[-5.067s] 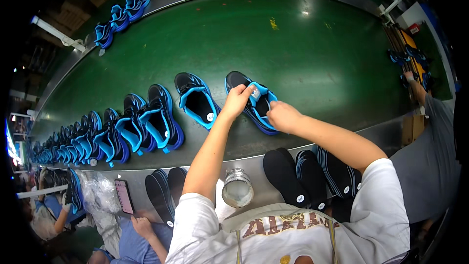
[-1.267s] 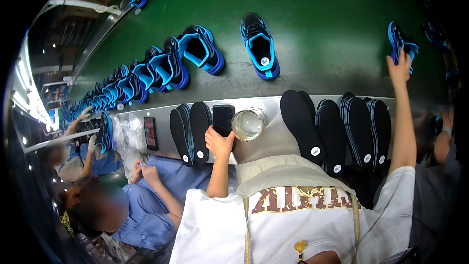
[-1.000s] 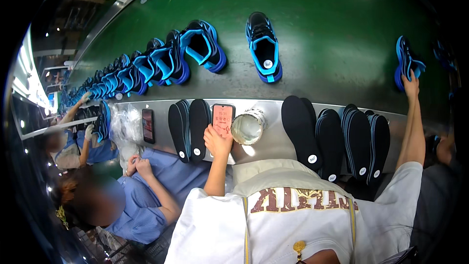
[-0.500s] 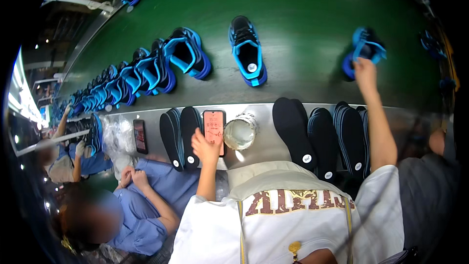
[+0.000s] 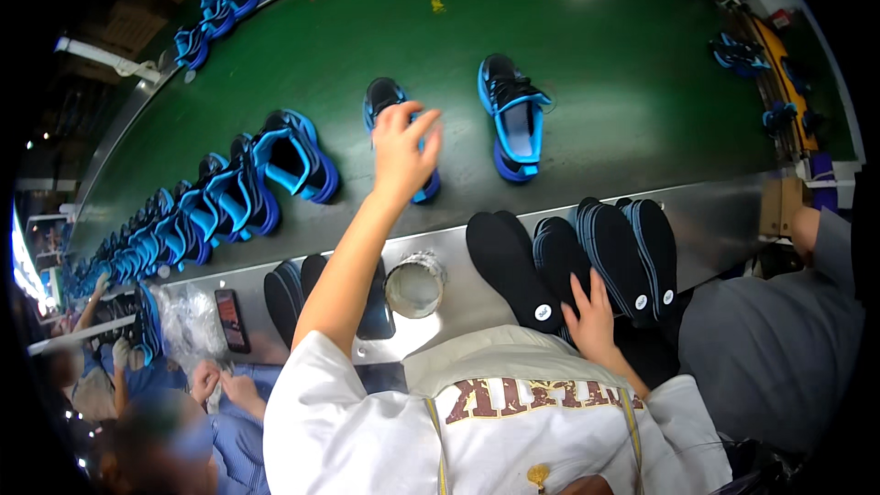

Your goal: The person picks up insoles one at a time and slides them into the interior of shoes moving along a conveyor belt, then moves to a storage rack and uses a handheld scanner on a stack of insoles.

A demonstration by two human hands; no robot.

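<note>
My left hand point(image 5: 406, 151) is stretched out over the green belt, its fingers apart and curved above a black-and-blue sneaker point(image 5: 384, 92). The hand hides much of that shoe, and whether it touches is unclear. To its right, a second sneaker point(image 5: 520, 124) points away from me, its tongue and collar spread and a grey inner sole showing. My right hand point(image 5: 593, 319) rests with spread fingers at the heel end of a stack of black insoles point(image 5: 561, 257). More insole stacks lie beside it, a black pair point(image 5: 502, 252) on the left and blue-edged ones point(image 5: 616, 252) on the right.
A long row of sneakers point(image 5: 234, 192) stands on the belt point(image 5: 623, 64) at left. On the metal ledge point(image 5: 715, 229) are a whitish round container point(image 5: 415, 286), a dark-screened phone point(image 5: 377, 307) partly behind my forearm, and another phone point(image 5: 232, 321). Co-workers sit on both sides.
My right hand has let go of the right-hand sneaker and come down to the insoles. My left hand has risen from the phone to the other sneaker. The whole view has shifted.
</note>
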